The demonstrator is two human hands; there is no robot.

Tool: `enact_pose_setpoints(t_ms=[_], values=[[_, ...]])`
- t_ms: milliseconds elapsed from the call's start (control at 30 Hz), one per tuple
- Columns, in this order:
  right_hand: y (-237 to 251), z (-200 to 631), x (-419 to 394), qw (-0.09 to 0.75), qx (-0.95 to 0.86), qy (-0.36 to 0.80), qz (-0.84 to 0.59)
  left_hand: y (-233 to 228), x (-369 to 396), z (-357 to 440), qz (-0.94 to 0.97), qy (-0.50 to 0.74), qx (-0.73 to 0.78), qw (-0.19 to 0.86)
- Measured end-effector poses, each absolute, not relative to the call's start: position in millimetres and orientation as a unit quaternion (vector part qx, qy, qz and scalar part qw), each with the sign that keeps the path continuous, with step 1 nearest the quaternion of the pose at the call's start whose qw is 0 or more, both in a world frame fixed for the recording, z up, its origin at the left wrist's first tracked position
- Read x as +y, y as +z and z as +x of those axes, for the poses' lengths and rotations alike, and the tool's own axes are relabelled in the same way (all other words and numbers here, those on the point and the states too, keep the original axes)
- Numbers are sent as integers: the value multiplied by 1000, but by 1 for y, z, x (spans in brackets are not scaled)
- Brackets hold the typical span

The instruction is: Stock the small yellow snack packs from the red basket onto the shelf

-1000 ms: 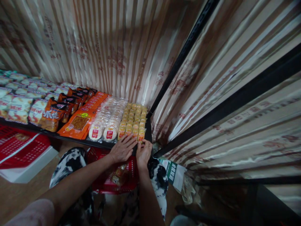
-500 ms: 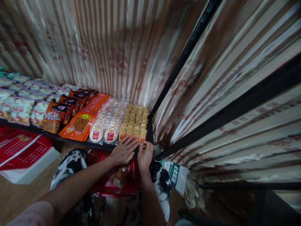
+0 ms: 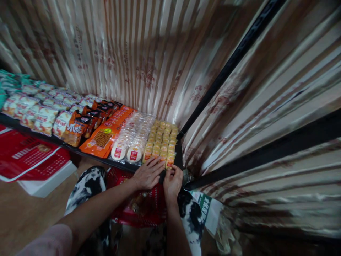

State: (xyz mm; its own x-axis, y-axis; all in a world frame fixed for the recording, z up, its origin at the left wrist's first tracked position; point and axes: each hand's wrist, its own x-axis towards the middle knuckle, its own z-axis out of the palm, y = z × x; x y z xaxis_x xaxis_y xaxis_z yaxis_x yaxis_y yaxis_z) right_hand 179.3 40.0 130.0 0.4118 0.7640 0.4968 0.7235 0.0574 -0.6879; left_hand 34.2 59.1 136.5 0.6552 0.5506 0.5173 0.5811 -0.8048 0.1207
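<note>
Snack packets (image 3: 162, 142): small yellow-and-orange wrapped pieces stood in tight rows at the right end of a low black shelf (image 3: 125, 166), hard against the corner post.
Neighbours: round white cakes in clear wrap (image 3: 133, 142) lay just to their left, then flat orange bags (image 3: 105, 133).
Handling: each packet looked light and soft-sided, its film wrapper probably slick and easily crushed; judged best pinched at the sides or top edge, one at a time.
Left hand (image 3: 147, 174): lay palm down, fingers spread flat over the front edge of the rows, holding nothing.
Right hand (image 3: 172, 180): fingers curled narrow, fingertips pinching the front-most packet at the shelf's corner.
Arms: both forearms reached forward and low, wrists close together.
Below: a red basket (image 3: 141, 208) sat under the hands.
</note>
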Motion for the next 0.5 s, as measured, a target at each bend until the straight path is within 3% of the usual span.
enact_pose_setpoints(t_ms=[233, 500], values=[[133, 177, 40, 518, -515, 6, -683, 133, 61, 34, -909, -279, -309, 31], [131, 175, 42, 495, -532, 17, -687, 133, 62, 34, -911, -269, -313, 12]])
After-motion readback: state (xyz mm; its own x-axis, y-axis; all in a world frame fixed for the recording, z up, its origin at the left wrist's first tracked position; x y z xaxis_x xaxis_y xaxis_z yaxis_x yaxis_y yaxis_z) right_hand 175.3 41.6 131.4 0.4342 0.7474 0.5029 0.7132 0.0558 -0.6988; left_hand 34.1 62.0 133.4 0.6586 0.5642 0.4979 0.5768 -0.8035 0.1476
